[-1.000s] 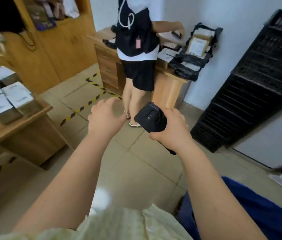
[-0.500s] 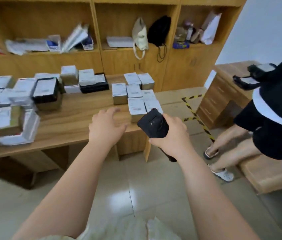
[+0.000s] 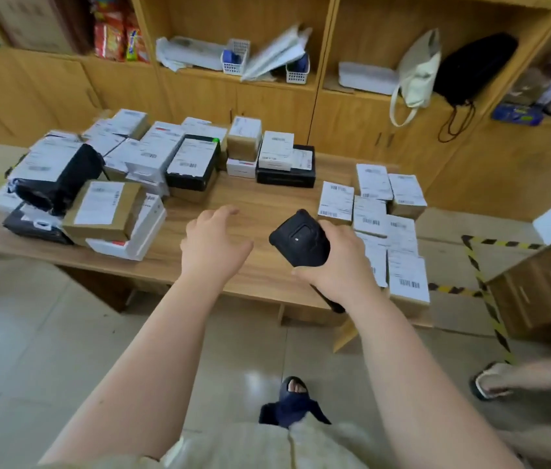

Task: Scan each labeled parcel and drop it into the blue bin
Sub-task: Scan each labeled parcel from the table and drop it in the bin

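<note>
Parcels (image 3: 370,211) nearest the hands are laid flat, labels up, at centre right, just beyond the right hand (image 3: 345,269), by which a black scanner (image 3: 301,240) is gripped; the left hand (image 3: 214,247) is held empty, fingers relaxed, over the table (image 3: 253,201). A taller pile (image 3: 104,211) is stacked at left (no blue bin is seen).

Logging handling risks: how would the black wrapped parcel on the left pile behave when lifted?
The black wrapped parcel looks creased and soft, so it probably sags. Its film may be slippery. It lies against the brown box, so lifting might nudge that.
</note>
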The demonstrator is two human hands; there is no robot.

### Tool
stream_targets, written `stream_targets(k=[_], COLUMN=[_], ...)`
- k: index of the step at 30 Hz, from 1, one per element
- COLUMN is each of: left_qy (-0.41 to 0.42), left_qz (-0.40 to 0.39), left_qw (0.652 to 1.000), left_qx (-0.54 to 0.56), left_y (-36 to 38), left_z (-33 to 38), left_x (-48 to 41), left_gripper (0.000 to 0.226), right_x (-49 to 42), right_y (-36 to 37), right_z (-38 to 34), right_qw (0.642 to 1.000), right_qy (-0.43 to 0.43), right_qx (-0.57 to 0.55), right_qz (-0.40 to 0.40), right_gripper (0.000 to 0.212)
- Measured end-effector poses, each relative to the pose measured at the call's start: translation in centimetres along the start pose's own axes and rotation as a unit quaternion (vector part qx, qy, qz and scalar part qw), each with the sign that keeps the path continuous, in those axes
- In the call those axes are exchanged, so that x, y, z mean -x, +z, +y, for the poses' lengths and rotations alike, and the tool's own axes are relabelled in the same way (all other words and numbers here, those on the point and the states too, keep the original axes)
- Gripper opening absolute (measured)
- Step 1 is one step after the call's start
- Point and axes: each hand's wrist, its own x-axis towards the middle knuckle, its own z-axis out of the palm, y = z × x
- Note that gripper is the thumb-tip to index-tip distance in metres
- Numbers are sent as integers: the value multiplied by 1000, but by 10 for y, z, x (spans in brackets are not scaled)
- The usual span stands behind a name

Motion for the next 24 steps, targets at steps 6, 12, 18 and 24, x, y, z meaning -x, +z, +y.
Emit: stream_targets(k=[6,12,18,24], left_qy=[-103,-198,-187,-114], left_qz=[26,68,66,-13], left_qw=[994,977,976,983], left_qx=[-34,-51,-85,-141], left_y=[4,1,-7,-2], left_z=[-13,-33,-75,-123], left_x=[-47,-83,-141,-226], left_gripper=[63,76,79,79], right_x=[-99,-174,-234,-292], right_y=[6,40,93,147], right_z=[-17,-47,-72,-103], right_qw=[995,980,978,986], right_qy=[-80,-151,-133,-73], right_qx=[22,43,63,98], right_qz=[-61,-126,-145,-115], right_gripper=[71,67,65,87])
